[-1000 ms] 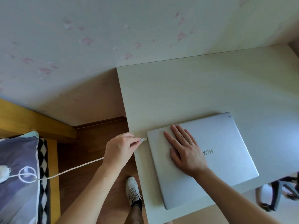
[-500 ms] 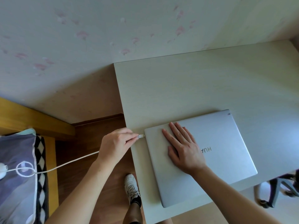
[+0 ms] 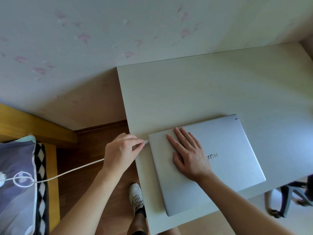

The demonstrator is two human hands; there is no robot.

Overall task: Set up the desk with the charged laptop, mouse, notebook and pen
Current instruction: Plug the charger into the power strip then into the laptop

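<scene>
Left hand: the left hand point(image 3: 122, 150) has its fingertips pinched on the small white plug point(image 3: 146, 142) of the thin white charging cable point(image 3: 79, 168), right at the near-left corner of the laptop's side edge
Right hand: the right hand point(image 3: 187, 154) lies flat, fingers straight and spread, pressing on the lid; it grips nothing
Laptop: the closed, flat silver metal laptop point(image 3: 225, 160) sits directly under the right hand, on the pale wood-grain desk point(image 3: 203, 92), turned slightly askew to the desk's front edge
Key relation: the plug points from the left hand's fingertips to the right, into the laptop's left side; the cable's long axis trails back left, away from the desk, towards the purple patterned pillow point(image 3: 17, 175)
Whether seated: cannot tell if the plug is fully in the port or just out
Nearer hand: the left, already on the plug
Judgement: the pull should run straight left along the plug's axis while the right palm braces the smooth lid against sliding
Textures: matte lid, limp rubbery cable, soft fabric pillow
</scene>
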